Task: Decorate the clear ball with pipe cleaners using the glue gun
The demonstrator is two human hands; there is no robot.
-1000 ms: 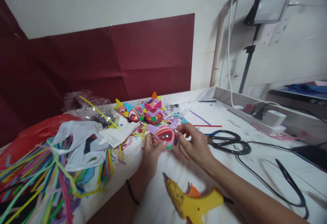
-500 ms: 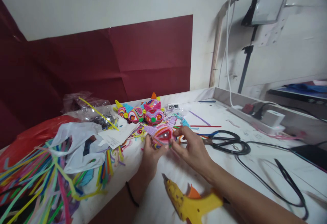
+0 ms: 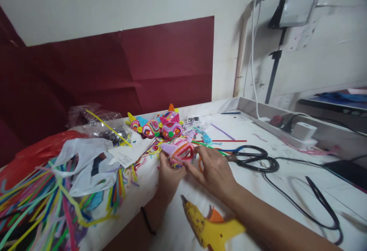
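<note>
A pink pipe-cleaner ornament (image 3: 178, 148) with lilac ears and an orange-rimmed opening is held above the table. My left hand (image 3: 169, 176) grips its lower left side. My right hand (image 3: 214, 169) presses on its right edge with thumb and fingers, which partly hide that side. Behind it sit several finished-looking animal-head ornaments (image 3: 171, 128) in bright stripes with green noses. Below my hands lies a yellow glue gun (image 3: 205, 224), its nozzle pointing up and left. Black-handled scissors (image 3: 255, 159) rest just right of my right hand.
Loose pipe cleaners (image 3: 51, 205) spread at the left beside a white plastic bag (image 3: 91, 167) and a red bag (image 3: 46, 148). A paper slip (image 3: 130, 153) lies near them. At the right are a power strip (image 3: 286, 132) and a looping black cable (image 3: 321, 201).
The ornament has turned in my hands, its opening now angled more to the right. My right fingers have shifted along its edge. The view has moved slightly.
</note>
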